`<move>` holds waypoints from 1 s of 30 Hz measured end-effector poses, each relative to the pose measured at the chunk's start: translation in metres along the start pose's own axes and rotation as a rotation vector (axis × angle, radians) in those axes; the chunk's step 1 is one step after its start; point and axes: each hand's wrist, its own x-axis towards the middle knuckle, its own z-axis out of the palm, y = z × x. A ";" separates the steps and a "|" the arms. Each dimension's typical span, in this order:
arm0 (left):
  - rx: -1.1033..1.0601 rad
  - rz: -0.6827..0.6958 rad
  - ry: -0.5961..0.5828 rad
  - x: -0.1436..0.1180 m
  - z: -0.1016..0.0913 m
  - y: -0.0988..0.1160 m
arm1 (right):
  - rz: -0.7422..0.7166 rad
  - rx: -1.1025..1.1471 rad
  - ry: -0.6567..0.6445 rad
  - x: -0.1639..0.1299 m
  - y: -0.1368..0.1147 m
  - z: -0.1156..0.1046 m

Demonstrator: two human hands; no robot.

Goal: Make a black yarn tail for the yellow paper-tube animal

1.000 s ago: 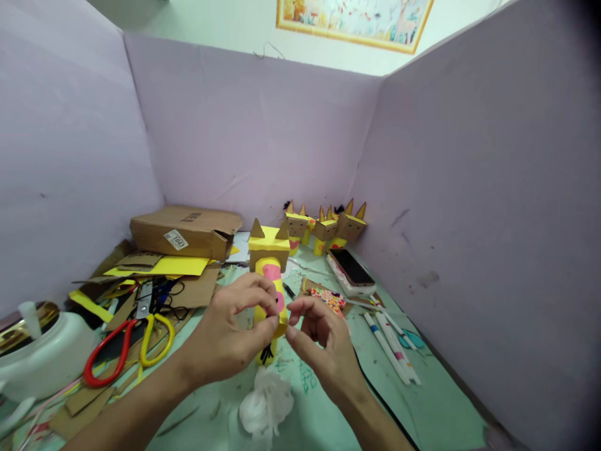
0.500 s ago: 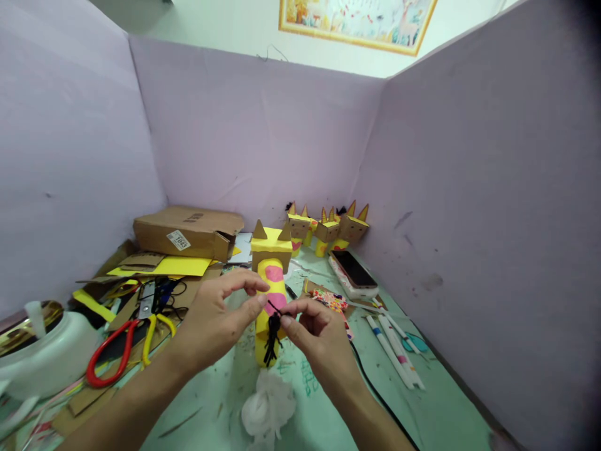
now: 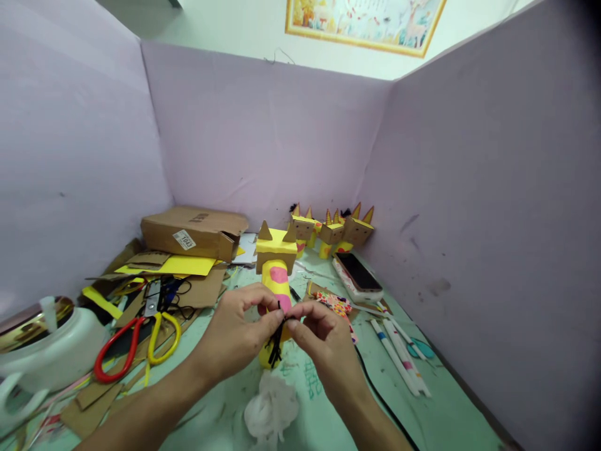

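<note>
Left hand (image 3: pixel 237 327) and right hand (image 3: pixel 325 338): thumb and fingertips of each pinched on black yarn (image 3: pixel 275 352); yarn at the lower end of the yellow figure (image 3: pixel 272 287), strands hanging down; figure on the green table (image 3: pixel 216 418), between the hands, cardboard head (image 3: pixel 276 262) farthest away; crumpled white tissue (image 3: pixel 271 410) just nearer; red-and-yellow-handled scissors (image 3: pixel 151 305) to the left.

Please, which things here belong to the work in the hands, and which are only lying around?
In the work:
black tassel, pinched by left hand and right hand
pink-spotted yellow animal figure, partly hidden by them

Apparently just lying around:
red-and-yellow-handled scissors
white teapot
smartphone
markers
cardboard box
</note>
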 end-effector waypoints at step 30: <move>-0.009 -0.025 0.014 0.002 -0.003 0.000 | -0.486 -0.511 -0.026 0.011 -0.022 -0.013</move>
